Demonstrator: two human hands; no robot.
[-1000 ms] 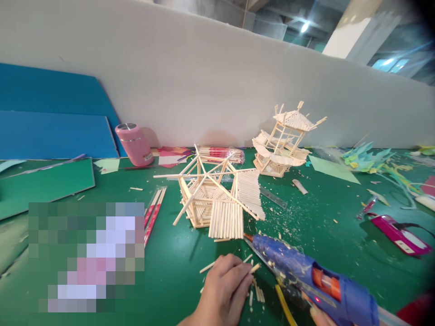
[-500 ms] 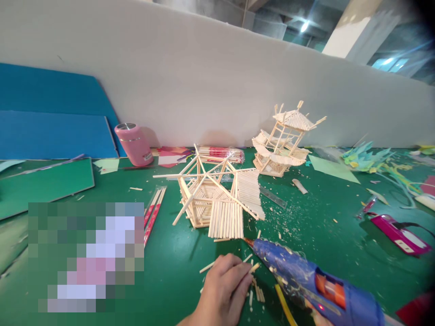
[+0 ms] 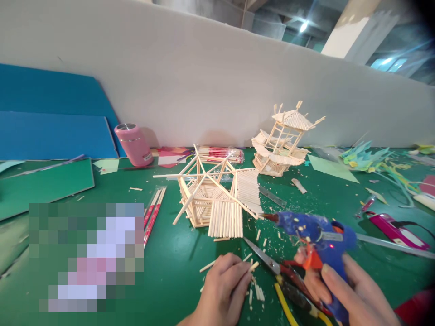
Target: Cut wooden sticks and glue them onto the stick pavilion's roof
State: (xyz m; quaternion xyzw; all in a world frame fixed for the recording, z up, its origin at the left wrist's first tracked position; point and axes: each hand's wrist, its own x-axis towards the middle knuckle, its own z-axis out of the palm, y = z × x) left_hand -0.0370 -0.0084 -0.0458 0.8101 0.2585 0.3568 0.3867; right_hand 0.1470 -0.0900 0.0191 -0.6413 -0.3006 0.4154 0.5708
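My right hand [image 3: 353, 285] grips a blue hot glue gun [image 3: 306, 226] by its handle, fingers around the orange trigger. The nozzle points left, close to the lower right corner of the stick pavilion's roof; whether it touches, I cannot tell. My left hand [image 3: 224, 287] rests low in the middle, thumb and fingers pinching a short wooden stick [image 3: 254, 266]. Ahead of it stands the half-roofed stick pavilion [image 3: 226, 219], two roof panels covered with sticks and the other beams bare. Cut stick pieces [image 3: 258, 292] lie beside my left hand.
Scissors [image 3: 263, 256] and yellow-handled pliers [image 3: 284, 301] lie under the glue gun. A finished-looking stick tower [image 3: 280, 145] stands behind, right of a pink flask [image 3: 134, 145]. Packaged sticks [image 3: 154, 215], a ruler [image 3: 273, 197] and a magenta object [image 3: 397, 231] lie about.
The glue gun has lifted and swung, its nozzle moving up and right from the front panel's lower edge to the roof corner. Scissors now show beneath it. My left hand stays nearly still.
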